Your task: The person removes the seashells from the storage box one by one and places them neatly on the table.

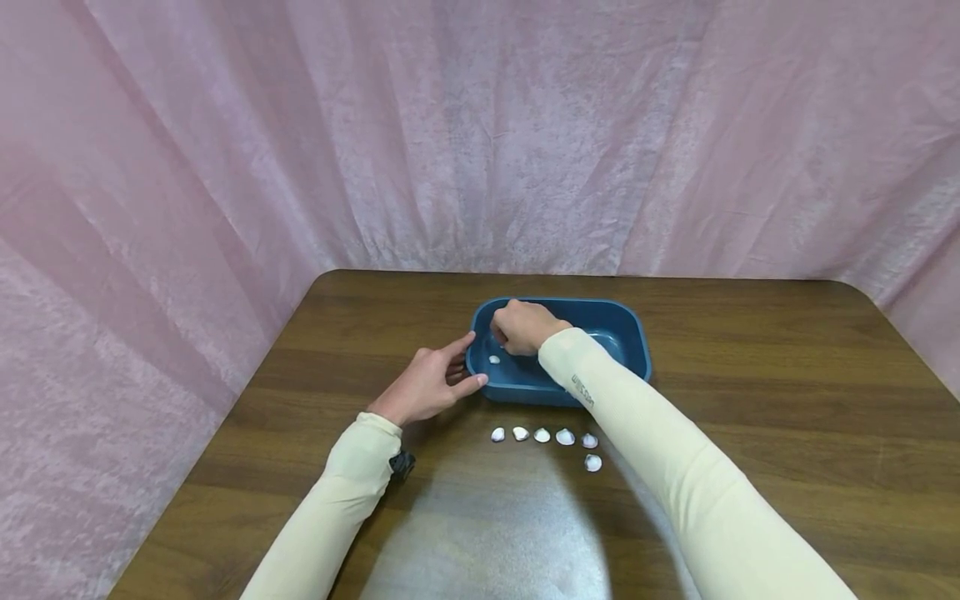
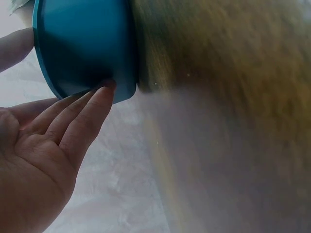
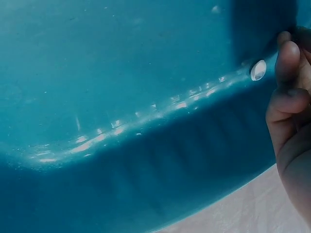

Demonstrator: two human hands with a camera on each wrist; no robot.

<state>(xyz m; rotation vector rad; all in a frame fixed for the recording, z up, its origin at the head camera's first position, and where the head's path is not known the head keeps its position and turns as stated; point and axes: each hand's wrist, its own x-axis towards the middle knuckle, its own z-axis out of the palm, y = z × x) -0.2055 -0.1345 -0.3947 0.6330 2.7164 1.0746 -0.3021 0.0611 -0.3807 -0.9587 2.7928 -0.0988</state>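
My right hand (image 1: pixel 525 326) reaches down into a blue plastic basin (image 1: pixel 558 395), its fingers bent toward the basin's left end. In the right wrist view, a small white seashell (image 3: pixel 259 70) lies beside the fingers (image 3: pixel 287 63), where floor meets wall. I cannot tell whether the fingertips pinch anything. A shell (image 1: pixel 494 360) also shows inside the basin in the head view, left of the hand. My left hand (image 1: pixel 426 385) touches the basin's left end, thumb at the near corner and extended fingers (image 2: pixel 90 114) along the outer wall.
In front of the basin, several white seashells (image 1: pixel 542 435) form a row on the wooden table (image 1: pixel 787 467). One more shell (image 1: pixel 592 462) lies just nearer than the row's right end. A pink curtain (image 1: pixel 480 150) hangs behind the table and at its left.
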